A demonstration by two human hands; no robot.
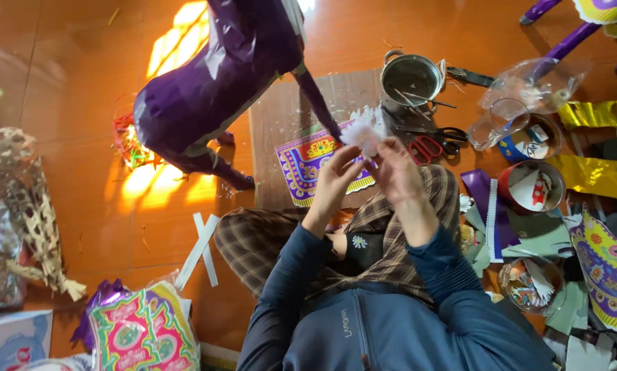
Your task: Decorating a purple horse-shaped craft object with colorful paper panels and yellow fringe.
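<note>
The floor under me is glossy orange-brown, with a patch of sunlight falling across it, and craft scraps lie all around. I sit cross-legged in checked trousers and a blue jacket, with a brown board lying on the floor in front of my knees. My left hand and right hand meet above my lap, fingers pinched on a small piece of white fringed paper; both hands are closed around it, thumbs and fingertips touching the paper from either side. Just below the paper, on the board, lies a printed sheet with a purple and yellow pattern. A large purple paper animal figure stands to the left of the board, one thin leg reaching down toward the white paper. Beyond my hands a steel pot holds thin sticks, and red-handled scissors lie just beside it. To the right I see a clear plastic bag, gold foil strips and a round tin holding scraps. At the left edge a woven bamboo frame rests on the floor, and a colourful patterned stack lies near my left knee.
</note>
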